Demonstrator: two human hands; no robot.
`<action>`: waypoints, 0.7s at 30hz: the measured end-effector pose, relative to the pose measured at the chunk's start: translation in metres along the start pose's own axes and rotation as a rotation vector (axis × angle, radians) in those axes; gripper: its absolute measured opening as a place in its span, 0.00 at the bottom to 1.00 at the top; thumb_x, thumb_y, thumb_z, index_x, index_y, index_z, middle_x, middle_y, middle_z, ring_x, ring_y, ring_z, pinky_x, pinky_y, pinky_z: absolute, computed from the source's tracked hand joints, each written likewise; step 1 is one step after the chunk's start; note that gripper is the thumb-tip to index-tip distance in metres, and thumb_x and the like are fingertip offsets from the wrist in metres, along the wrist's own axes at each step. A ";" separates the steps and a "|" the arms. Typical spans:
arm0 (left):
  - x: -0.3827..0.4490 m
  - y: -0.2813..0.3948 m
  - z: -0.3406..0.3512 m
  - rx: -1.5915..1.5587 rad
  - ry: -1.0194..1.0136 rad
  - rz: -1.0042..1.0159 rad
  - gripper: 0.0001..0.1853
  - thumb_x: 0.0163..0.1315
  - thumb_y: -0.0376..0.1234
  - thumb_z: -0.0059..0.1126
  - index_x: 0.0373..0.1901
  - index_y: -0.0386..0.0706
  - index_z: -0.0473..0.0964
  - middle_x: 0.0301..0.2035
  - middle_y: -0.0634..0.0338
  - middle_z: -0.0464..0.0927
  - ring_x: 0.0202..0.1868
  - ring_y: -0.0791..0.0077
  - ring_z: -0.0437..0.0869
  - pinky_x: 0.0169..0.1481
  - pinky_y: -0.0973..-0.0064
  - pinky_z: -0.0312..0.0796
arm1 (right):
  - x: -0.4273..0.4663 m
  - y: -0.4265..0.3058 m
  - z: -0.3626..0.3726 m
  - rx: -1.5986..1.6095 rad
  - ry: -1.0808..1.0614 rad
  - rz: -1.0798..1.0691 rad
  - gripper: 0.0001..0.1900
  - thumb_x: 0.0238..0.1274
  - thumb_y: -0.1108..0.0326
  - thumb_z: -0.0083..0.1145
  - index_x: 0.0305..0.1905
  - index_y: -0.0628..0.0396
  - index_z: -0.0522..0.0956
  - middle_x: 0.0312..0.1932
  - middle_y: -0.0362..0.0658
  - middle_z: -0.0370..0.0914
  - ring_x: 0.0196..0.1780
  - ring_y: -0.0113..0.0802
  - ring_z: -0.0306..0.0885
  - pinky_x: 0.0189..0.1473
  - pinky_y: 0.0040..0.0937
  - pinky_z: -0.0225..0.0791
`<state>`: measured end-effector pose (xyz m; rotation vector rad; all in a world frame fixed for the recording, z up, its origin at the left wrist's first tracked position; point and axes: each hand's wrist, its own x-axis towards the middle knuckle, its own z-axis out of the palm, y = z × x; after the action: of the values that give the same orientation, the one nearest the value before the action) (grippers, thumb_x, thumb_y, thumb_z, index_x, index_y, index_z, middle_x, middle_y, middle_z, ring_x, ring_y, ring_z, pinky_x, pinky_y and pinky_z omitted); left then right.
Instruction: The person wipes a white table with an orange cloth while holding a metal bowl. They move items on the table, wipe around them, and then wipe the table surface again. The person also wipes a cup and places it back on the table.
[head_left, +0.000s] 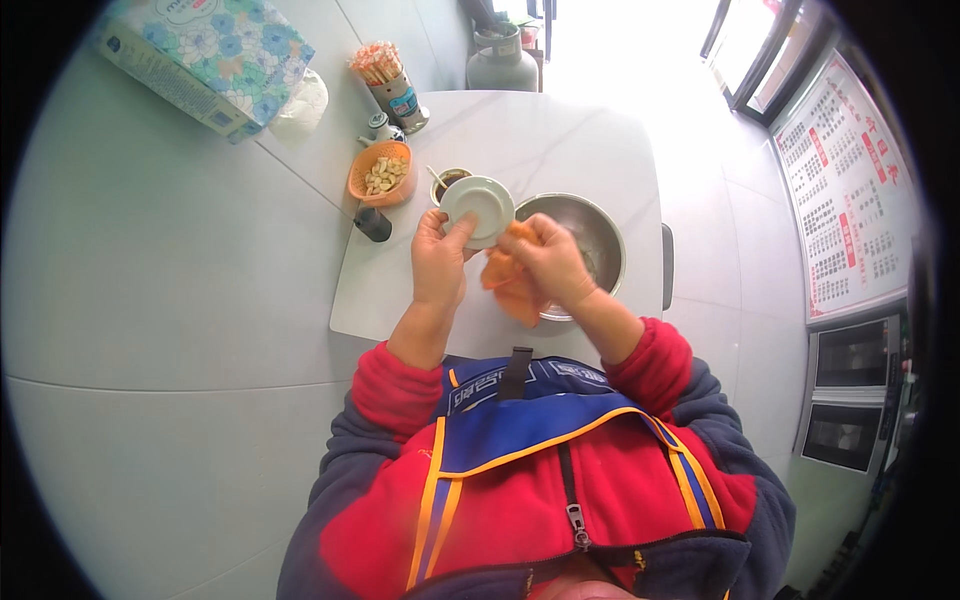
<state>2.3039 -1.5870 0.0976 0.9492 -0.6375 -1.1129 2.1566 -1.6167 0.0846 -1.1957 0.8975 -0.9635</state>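
My left hand (442, 251) grips a small white dish (480, 204) by its near left edge, the thumb lying across its face. An orange cloth (514, 281) is bunched in my right hand (553, 255), close against the dish's right edge. Below and to the right of my right hand stands a wide stainless steel bowl (611, 232); what lies in it is mostly hidden by the hand. Just past the dish, partly covered by it, is a small bowl (442, 184) of dark sauce with a pale spoon (433, 174) in it.
Along the white table's (495, 127) left side stand an orange plastic basket (367, 191) of garlic cloves, a black container (373, 224), a small pot with a spout (384, 129) and a holder of wrapped chopsticks (394, 86). A tissue pack (217, 67) is on the wall. A gas cylinder (502, 64) stands beyond.
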 end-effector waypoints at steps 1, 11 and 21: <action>0.002 0.000 0.001 -0.011 -0.006 -0.005 0.10 0.63 0.25 0.56 0.44 0.36 0.68 0.40 0.52 0.79 0.39 0.67 0.85 0.45 0.70 0.81 | -0.004 0.005 0.005 0.032 -0.008 0.058 0.13 0.58 0.61 0.63 0.33 0.60 0.74 0.30 0.39 0.76 0.34 0.20 0.72 0.35 0.22 0.68; 0.008 0.006 -0.007 0.023 0.070 0.038 0.10 0.62 0.26 0.58 0.41 0.37 0.66 0.40 0.53 0.78 0.38 0.70 0.84 0.44 0.70 0.81 | -0.012 -0.012 -0.012 0.098 0.001 -0.002 0.12 0.61 0.66 0.59 0.43 0.63 0.77 0.36 0.41 0.79 0.36 0.21 0.75 0.37 0.20 0.70; -0.003 -0.011 -0.007 0.155 -0.091 0.049 0.11 0.61 0.26 0.58 0.42 0.36 0.68 0.37 0.56 0.78 0.35 0.78 0.81 0.39 0.77 0.78 | 0.002 -0.025 -0.010 -1.063 0.181 -1.010 0.18 0.45 0.75 0.61 0.46 0.50 0.78 0.40 0.41 0.75 0.37 0.37 0.77 0.36 0.31 0.75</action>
<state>2.3039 -1.5834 0.0847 1.0140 -0.8263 -1.0795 2.1449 -1.6241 0.1079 -2.6510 0.9668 -1.4398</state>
